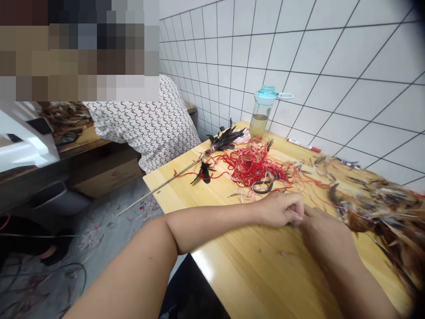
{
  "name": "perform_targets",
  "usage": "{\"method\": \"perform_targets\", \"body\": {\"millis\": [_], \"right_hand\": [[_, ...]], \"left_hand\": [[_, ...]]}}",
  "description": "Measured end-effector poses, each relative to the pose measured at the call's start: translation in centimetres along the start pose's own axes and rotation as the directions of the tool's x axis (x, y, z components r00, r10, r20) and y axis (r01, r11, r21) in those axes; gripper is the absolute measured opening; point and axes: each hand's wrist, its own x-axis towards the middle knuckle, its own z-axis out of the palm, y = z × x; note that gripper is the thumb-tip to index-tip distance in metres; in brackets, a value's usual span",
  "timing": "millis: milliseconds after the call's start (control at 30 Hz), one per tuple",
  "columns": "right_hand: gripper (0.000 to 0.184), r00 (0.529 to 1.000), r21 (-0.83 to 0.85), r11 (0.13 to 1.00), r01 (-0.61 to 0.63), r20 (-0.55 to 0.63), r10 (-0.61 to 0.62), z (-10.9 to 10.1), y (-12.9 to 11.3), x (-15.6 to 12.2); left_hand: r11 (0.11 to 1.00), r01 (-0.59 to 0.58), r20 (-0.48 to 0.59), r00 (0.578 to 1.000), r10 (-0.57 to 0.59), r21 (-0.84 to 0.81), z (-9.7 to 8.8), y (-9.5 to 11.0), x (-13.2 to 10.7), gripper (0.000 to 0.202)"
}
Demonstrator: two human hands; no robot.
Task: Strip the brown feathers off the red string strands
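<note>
Hands: we see the curled left hand and bent right hand pressed together, any grip hidden.
Feathers: a shaggy brown feather heap lies just right of them, on the pale wooden tabletop.

Loose brown speckled feathers heaped in wide pile, red thread strands running through.

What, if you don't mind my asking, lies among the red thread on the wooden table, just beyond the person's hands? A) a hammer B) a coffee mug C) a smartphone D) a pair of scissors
D: the dark finger loops of the scissors show at the edge of the red thread on the wooden table, just beyond the left hand.
</note>
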Motion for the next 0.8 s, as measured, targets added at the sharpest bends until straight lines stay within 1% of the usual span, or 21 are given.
{"method": "perform_targets", "body": {"millis": [100,200,267,367,433,533,700,800], "right_hand": [[0.013,1.000,-0.003,1.000,0.007,0.020,-0.007,0.0,0.0,0.1],[0.013,1.000,-0.056,0.998,-0.001,0.009,0.001,0.0,0.1,0.1],[0.012,0.999,-0.102,0.994,-0.047,-0.026,0.044,-0.1,0.0,0.0],[0.012,0.988,-0.138,0.981,-0.133,-0.092,0.120,-0.3,-0.2,-0.2],[0.013,0.980,-0.144,0.977,-0.160,-0.142,0.139,-0.4,-0.3,-0.3],[0.016,0.965,-0.143,0.973,-0.179,-0.220,0.145,-0.4,-0.4,-0.4],[0.020,0.944,-0.118,0.975,-0.188,-0.296,0.146,-0.6,-0.5,-0.6],[0.019,0.932,-0.120,0.978,-0.173,-0.340,0.123,-0.7,-0.7,-0.6]], "left_hand": [[0.998,0.005,-0.005,1.000,-0.005,-0.066,0.3,-0.3,0.0,0.007],[0.969,0.040,-0.036,0.998,-0.050,-0.244,0.6,-1.0,0.2,0.007],[0.927,0.068,-0.076,0.992,-0.103,-0.370,0.8,-1.5,0.4,0.009],[0.865,0.134,-0.110,0.971,-0.212,-0.484,0.8,-1.8,0.6,0.021],[0.823,0.181,-0.074,0.963,-0.260,-0.539,0.8,-1.7,0.6,0.031],[0.766,0.238,0.014,0.958,-0.288,-0.598,0.9,-1.6,0.5,0.043],[0.713,0.324,0.109,0.937,-0.331,-0.621,0.9,-1.4,0.2,0.049],[0.662,0.422,0.227,0.904,-0.363,-0.619,0.8,-1.2,0.2,0.055]]}}
